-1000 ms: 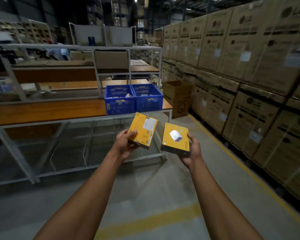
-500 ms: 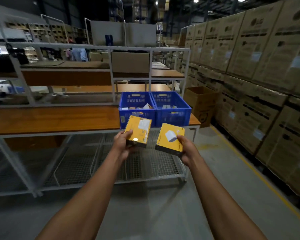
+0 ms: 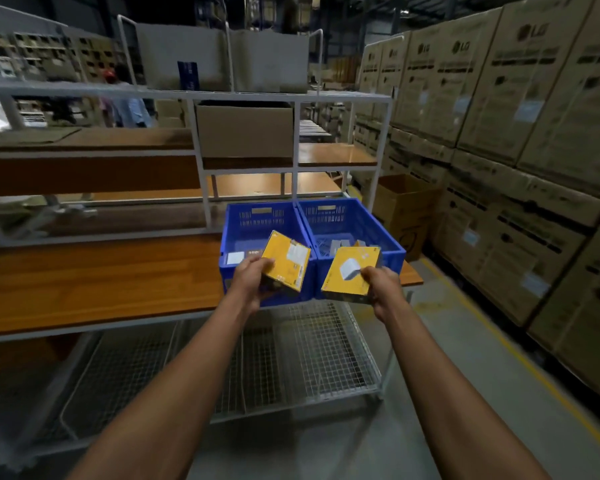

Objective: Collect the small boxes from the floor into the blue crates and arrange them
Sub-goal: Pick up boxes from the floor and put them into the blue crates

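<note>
The left grip (image 3: 253, 278) curls round the lower left corner of a yellow box (image 3: 286, 259), thumb on its top face, so that the box juts up and to the right out of the hand, tilted, in front of the near wall of the left crate (image 3: 257, 220). The right grip (image 3: 381, 284) pinches the right edge of a second yellow box (image 3: 350, 271), thumb on top beside a white picture on its face; this box reaches leftward from the hand and lies flatter, over the near rim of the right crate (image 3: 347, 220). The two boxes are apart, with the shared crate walls showing between them. Both blue crates stand side by side, touching, at the right end of the wooden table (image 3: 101, 271). Small pale items lie in the bottom of each crate; what they are cannot be told. Stacked brown cartons (image 3: 516, 116) line the right side.
</note>
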Tool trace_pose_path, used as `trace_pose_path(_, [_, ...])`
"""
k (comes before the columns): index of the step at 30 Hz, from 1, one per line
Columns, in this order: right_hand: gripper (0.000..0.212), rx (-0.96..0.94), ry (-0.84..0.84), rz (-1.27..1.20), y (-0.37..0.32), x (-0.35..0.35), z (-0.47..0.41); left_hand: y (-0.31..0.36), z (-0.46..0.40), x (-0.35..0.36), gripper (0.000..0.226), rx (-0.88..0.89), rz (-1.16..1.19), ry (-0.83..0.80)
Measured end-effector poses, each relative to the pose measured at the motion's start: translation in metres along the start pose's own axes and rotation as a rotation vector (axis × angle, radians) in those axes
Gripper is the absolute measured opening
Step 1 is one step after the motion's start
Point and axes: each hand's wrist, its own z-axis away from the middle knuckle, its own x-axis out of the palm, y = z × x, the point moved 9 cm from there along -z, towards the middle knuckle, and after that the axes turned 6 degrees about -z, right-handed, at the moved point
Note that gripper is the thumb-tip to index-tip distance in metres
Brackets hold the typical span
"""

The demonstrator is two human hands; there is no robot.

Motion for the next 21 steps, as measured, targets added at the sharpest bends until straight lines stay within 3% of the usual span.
trace_pose_path(4, [0.026,-0.086,0.074,0.056,-0.03,-0.005,-0.074,0.008,-0.065,0.049,0.023,0.025,-0.04,-0.013])
trace_pose_path(7, [0.053,-0.136,0.141,0.177,-0.052,-0.008,-0.145,0.014,-0.125,0.088,0.033,0.064,-0.118,0.015])
trace_pose_path(11, [0.054,-0.214,0.191,0.402,-0.089,0.0,-0.226,0.029,-0.212,0.132,0.035,0.116,-0.379,0.123])
trace_pose_path(17, [0.054,-0.234,0.085,0.64,-0.101,0.035,-0.323,0.045,-0.295,0.192,0.063,0.316,-0.874,0.241])
trace_pose_path(21, [0.051,-0.193,-0.004,0.816,-0.073,0.055,-0.359,0.009,-0.33,0.208,0.046,0.311,-1.132,0.203])
